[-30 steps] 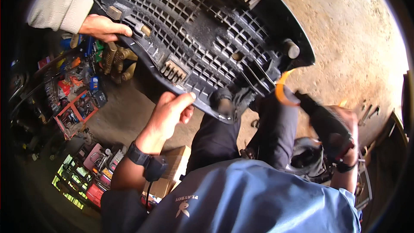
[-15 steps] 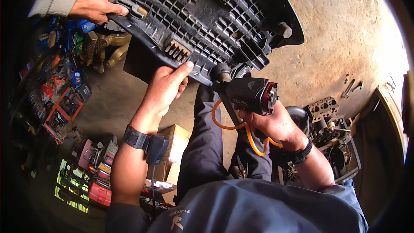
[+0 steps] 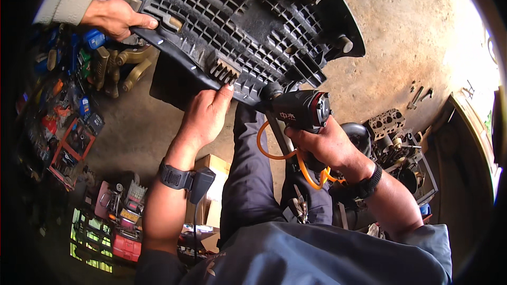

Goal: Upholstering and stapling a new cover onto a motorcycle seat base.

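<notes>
A black plastic seat base (image 3: 248,26) with a latticed underside and rubber feet lies tilted across the top. Black cover material (image 3: 174,58) is folded over its near edge, with small bright staples showing along it. My left hand (image 3: 203,119) is closed on this edge, thumb on top and fingers underneath. Wrapped round the handle of a black air staple gun (image 3: 298,110) is my right hand (image 3: 338,148). The gun's nose meets the edge right of my left thumb; the exact contact is hidden. Another person's hand (image 3: 119,18) grips the edge at the far left.
An orange coiled air hose (image 3: 303,171) hangs below the gun near my legs. Metal engine parts (image 3: 391,132) lie at the right, cardboard boxes (image 3: 214,179) beside my left leg. Tools and bottles crowd the left, with a red tool tray (image 3: 71,153) among them.
The seat base has shifted slightly left, and the staple gun has moved left and a little down with my right hand. My left hand has moved slightly down; its grip stays on the edge.
</notes>
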{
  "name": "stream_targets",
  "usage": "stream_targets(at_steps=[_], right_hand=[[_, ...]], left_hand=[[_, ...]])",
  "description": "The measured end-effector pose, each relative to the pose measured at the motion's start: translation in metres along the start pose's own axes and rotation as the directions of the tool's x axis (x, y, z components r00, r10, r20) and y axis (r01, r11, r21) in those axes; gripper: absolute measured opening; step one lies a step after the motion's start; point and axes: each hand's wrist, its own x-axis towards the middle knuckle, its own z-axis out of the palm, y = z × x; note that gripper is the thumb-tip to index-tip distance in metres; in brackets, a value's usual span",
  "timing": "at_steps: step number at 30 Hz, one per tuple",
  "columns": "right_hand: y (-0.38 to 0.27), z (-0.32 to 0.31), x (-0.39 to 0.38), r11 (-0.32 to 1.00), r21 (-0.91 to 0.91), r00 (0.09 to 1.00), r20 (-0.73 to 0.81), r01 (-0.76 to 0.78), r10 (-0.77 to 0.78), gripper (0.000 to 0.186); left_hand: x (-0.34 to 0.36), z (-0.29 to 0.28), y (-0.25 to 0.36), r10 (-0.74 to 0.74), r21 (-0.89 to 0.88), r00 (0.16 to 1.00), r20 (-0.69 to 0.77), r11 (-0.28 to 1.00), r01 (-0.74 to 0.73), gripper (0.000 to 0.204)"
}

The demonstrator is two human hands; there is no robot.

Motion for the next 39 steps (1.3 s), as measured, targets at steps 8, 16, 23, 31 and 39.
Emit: stream_targets(at_steps=[8, 16, 23, 31, 39], right_hand=[[-0.009, -0.004, -0.03, 0.988, 0.153, 0.999, -0.049, -0.001, 0.008, 0.039], [0.085, -0.082, -0.124, 0.979, 0.02, 0.785, -0.601, 0.204, -0.151, 0.044], [0.25, -0.206, 0.02, 0.861, -0.498, 0.689, -0.588, 0.103, -0.423, 0.077], [0.384, -0.428, 0.209, 0.806, -0.498, 0.453, -0.667, 0.32, -0.592, 0.06], [0.259, -0.18, 0.06, 0.88, 0.173, 0.807, -0.506, 0.442, -0.305, 0.01]], left_hand=[[0.001, -0.015, -0.009, -0.014, -0.032, 0.996, 0.089, 0.999, 0.016, 0.068], [-0.022, -0.047, -0.045, -0.096, -0.236, 0.94, -0.327, 0.972, 0.017, 0.057], [-0.05, -0.044, -0.007, 0.124, 0.185, 0.841, -0.527, 0.982, -0.029, 0.033], [-0.002, 0.006, 0.0, 0.0, -0.322, 0.939, -0.344, 0.94, -0.118, 0.026], [-0.019, -0.04, 0.037, -0.288, -0.414, 0.939, -0.19, 0.89, 0.189, 0.023]])
